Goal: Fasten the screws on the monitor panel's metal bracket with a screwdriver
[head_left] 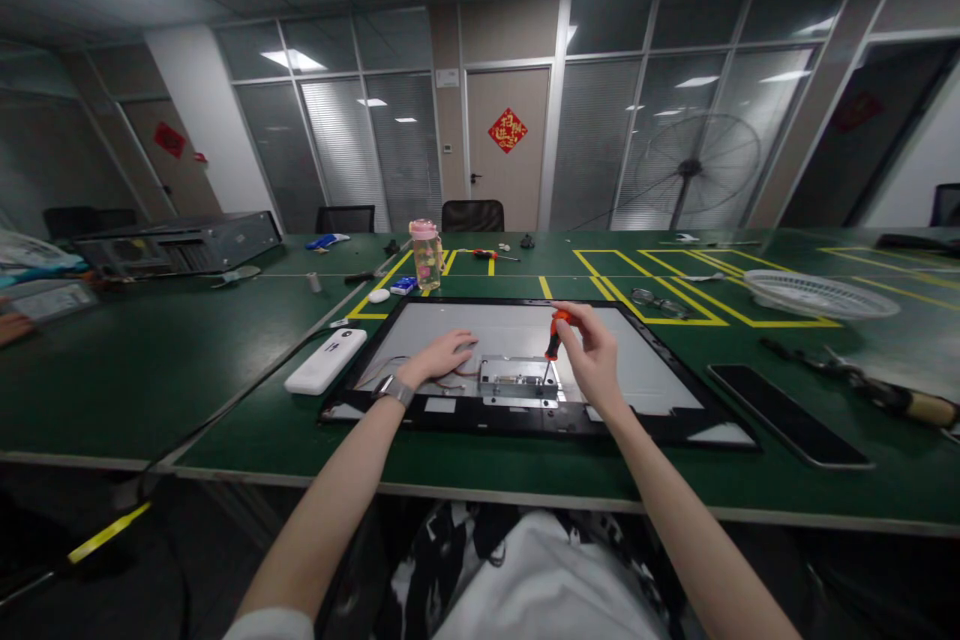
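Observation:
A flat display panel [645, 360] with a black frame lies on the green table. On its lower middle sits a small metal bracket or box [517, 378], with thin wires running off to its left. My right hand [592, 352] is closed round the top of a red and black screwdriver [553, 338], which stands nearly upright with its tip at the right end of the metal part. My left hand [442, 358] lies on the panel left of that part, fingers spread and holding nothing.
A white power bank [326, 361] is left of the panel; a black phone [787, 415] lies right. Behind stand a pink-lidded bottle [426, 255] and a white basket [817, 294]. Another person's hand [13, 323] shows at the far left.

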{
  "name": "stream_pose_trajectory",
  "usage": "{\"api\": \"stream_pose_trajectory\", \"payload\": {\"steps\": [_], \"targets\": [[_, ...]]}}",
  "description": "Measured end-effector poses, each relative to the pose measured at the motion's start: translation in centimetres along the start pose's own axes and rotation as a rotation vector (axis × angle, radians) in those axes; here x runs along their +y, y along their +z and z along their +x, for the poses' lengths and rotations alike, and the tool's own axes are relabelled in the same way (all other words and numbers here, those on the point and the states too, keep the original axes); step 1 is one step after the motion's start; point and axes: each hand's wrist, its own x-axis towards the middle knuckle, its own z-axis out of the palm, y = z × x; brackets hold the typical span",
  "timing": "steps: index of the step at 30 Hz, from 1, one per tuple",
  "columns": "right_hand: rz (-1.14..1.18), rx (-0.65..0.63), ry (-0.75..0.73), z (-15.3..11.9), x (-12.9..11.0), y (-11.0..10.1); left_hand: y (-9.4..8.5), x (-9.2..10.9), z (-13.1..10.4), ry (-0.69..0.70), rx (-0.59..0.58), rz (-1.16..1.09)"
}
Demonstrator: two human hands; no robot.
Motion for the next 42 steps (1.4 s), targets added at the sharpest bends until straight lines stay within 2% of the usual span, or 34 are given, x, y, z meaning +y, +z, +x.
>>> {"api": "stream_pose_trajectory", "payload": {"steps": [4, 14, 19, 27, 31, 37, 42], "targets": [[-0.081, 0.029, -0.033, 0.12, -0.11, 0.02, 0.11, -0.28, 0.03, -0.008, -0.004, 0.003], [-0.063, 0.036, -0.006, 0.02, -0.22, 0.06, -0.09, 0.04, -0.12, -0.008, -0.005, 0.0], [0.07, -0.01, 0.081, -0.02, -0.2, 0.1, -0.06, 0.0, -0.11, 0.0, -0.001, 0.004], [0.097, -0.041, 0.06, 0.03, -0.21, 0.28, 0.29, -0.47, 0.14, 0.011, 0.007, 0.015], [0.043, -0.004, 0.073, 0.06, 0.18, 0.27, 0.15, -0.16, 0.06, -0.002, 0.005, 0.014], [-0.031, 0.039, -0.022, 0.22, 0.41, 0.09, 0.07, 0.09, 0.0, -0.023, -0.002, 0.001], [-0.002, 0.058, 0.041, 0.23, -0.09, -0.05, -0.05, 0.27, -0.07, -0.027, 0.002, -0.009]]}}
